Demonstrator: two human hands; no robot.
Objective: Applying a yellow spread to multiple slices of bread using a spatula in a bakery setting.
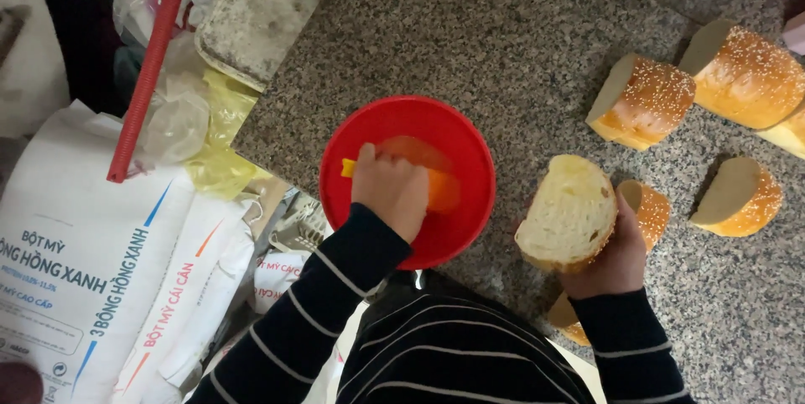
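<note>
My left hand point(391, 187) reaches into a red bowl point(466, 148) at the counter's edge and grips an orange and yellow tool point(440, 189) lying in an orange sauce. My right hand point(618, 258) holds a thick piece of bread point(565, 211) upright, its white cut face turned toward me. A smaller bread end point(651, 209) sits just behind that hand. Both sleeves are dark with thin white stripes.
On the speckled granite counter point(503, 26) lie more sesame-topped bread chunks point(641, 100), point(746, 75), point(740, 196). Left of the counter stand white flour sacks point(80, 261), plastic bags, a red pole point(151, 64) and a dirty square lid point(256, 16).
</note>
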